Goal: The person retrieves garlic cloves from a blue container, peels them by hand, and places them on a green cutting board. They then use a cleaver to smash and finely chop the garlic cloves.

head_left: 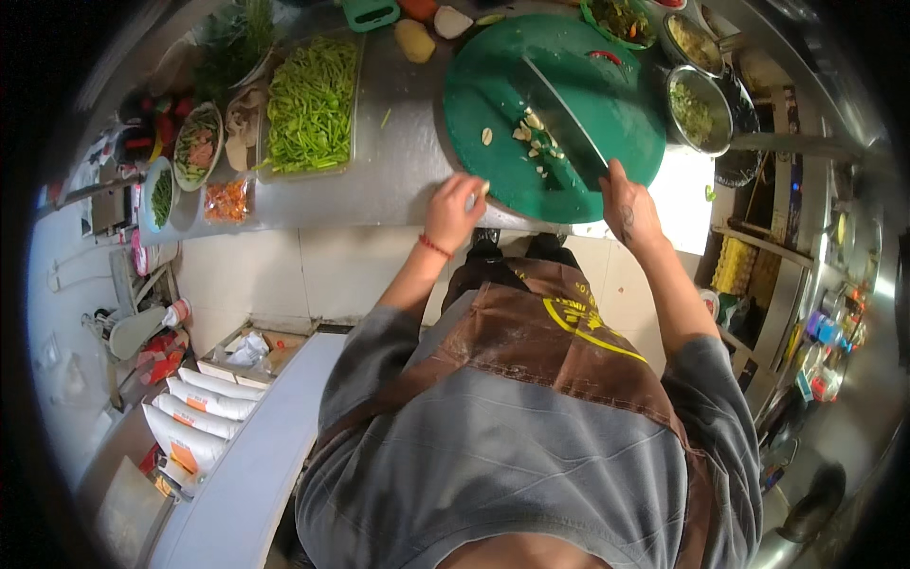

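Observation:
My right hand (629, 210) grips the handle of a kitchen cleaver (577, 135), whose broad blade is tilted over a round green cutting board (490, 78). Chopped pale pieces that look like garlic (530, 131) lie on the board beside the blade. One flat slice (487, 136) lies apart to their left. At the board's near left edge, my left hand (455, 210) pinches a small pale piece (485, 188), probably a garlic clove, between thumb and fingers. A red chili (605, 55) rests on the far right of the board.
Left of the board on the steel counter (394, 142) stand a clear tray (355, 107) of cut green stalks, an oval dish (179, 178) and a bag of orange bits (227, 200). A potato (414, 40) lies behind. Metal bowls (725, 139) of chopped food flank the right side.

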